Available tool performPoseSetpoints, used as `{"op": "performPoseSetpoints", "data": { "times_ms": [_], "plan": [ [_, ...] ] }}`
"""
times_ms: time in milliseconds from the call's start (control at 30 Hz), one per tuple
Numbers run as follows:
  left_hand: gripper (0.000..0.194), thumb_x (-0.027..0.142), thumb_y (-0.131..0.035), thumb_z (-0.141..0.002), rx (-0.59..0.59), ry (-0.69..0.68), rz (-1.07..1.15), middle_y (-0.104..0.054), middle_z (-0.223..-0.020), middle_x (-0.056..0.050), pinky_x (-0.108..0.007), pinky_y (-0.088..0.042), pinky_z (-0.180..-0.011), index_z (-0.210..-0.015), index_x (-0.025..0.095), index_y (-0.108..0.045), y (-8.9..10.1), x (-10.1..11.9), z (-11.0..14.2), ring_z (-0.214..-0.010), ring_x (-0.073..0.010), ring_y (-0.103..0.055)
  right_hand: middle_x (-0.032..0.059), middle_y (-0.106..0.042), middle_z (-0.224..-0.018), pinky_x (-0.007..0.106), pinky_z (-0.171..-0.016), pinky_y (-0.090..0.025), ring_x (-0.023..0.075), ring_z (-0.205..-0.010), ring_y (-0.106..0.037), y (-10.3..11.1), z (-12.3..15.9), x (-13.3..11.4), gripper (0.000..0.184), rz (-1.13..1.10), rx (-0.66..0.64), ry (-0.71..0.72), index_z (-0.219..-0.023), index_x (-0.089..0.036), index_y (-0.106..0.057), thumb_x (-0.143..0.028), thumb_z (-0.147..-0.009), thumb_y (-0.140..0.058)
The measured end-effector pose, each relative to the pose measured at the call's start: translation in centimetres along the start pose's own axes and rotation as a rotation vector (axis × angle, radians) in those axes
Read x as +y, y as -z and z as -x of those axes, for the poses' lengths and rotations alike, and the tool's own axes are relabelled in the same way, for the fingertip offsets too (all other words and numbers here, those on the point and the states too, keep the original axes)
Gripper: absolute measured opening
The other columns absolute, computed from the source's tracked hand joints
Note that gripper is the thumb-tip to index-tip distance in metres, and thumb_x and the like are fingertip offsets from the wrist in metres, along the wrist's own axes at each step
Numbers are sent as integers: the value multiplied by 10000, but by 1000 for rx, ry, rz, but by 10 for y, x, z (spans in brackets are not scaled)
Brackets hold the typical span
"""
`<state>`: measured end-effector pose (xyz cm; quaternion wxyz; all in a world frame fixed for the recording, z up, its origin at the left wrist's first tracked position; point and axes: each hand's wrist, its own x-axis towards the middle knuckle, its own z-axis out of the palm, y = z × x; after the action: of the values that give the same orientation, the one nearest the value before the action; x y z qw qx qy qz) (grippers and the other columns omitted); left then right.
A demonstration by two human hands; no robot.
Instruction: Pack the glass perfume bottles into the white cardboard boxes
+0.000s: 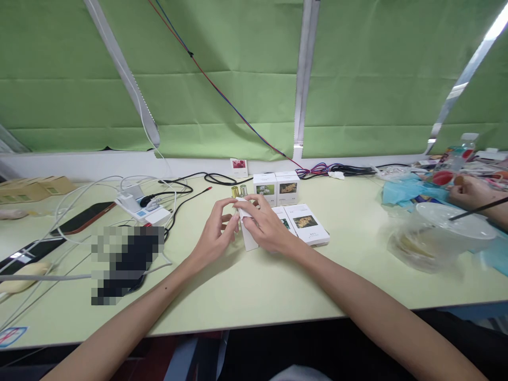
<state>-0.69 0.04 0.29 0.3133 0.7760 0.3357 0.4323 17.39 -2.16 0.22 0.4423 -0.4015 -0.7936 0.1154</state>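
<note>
A slim white box (250,241) stands upright between my hands, its top flaps partly hidden by my fingers. My right hand (266,225) is wrapped round its upper part. The fingers and thumb of my left hand (218,227) pinch at the box's top left edge. Just behind the fingertips are two small cylinders, one gold-coloured (234,191) and one silver-coloured (243,189); their lower parts are hidden. To the right of my right hand, a flat white box with a flower picture (307,225) lies beside another, partly covered one (283,218).
Two white picture boxes (286,189) stand behind my hands. On the left are a power strip (153,211), tangled cables, a phone (83,218) and cardboard boxes (32,190). A lidded plastic cup with a straw (440,238) stands right, near another person's hand (472,193).
</note>
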Motion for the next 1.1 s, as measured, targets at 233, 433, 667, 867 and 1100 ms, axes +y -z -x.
{"op": "performPoseSetpoints", "data": {
  "times_ms": [233,433,667,867,1100],
  "plan": [
    [373,469,-520,-1009,2,11,13,-580,-1059,-52,-252,-529,-576,-1320,272,-459,0,-1,0,-721,-125,-594,138,-450,-1363,444,-1084,-456,235,-1233,-504,0,0,1,402,-5,3,9,-1361,-209,-577,-224,-1006,-390],
    [371,455,-532,-1004,4,-2,29,-575,-1100,-63,-260,-533,-568,-1319,268,-477,-2,-1,-1,-722,-127,-596,129,-453,-1365,447,-1083,-456,237,-1251,-495,-1,0,3,389,-2,10,25,-1342,-224,-587,-220,-1005,-392],
    [372,461,-525,-1006,8,-3,24,-575,-981,-45,-264,-526,-561,-1319,265,-490,-2,-3,-1,-731,-144,-604,118,-452,-1377,443,-1079,-460,234,-1249,-498,-2,0,4,399,-6,5,21,-1356,-243,-581,-221,-1008,-385],
    [374,455,-525,-1005,9,-7,15,-578,-1039,-51,-245,-520,-544,-1333,282,-482,-2,-6,-1,-741,-135,-603,120,-447,-1403,455,-1092,-446,229,-1224,-514,-1,0,5,410,-12,-2,33,-1373,-237,-576,-234,-1014,-377],
    [355,434,-532,-1002,34,-23,-8,-508,-1318,-88,-232,-532,-546,-1327,299,-489,-2,-5,-1,-750,-107,-607,118,-463,-1442,478,-1132,-409,247,-1379,-433,4,2,5,439,-35,-22,60,-1396,-243,-572,-234,-1015,-353]
  ]
}}
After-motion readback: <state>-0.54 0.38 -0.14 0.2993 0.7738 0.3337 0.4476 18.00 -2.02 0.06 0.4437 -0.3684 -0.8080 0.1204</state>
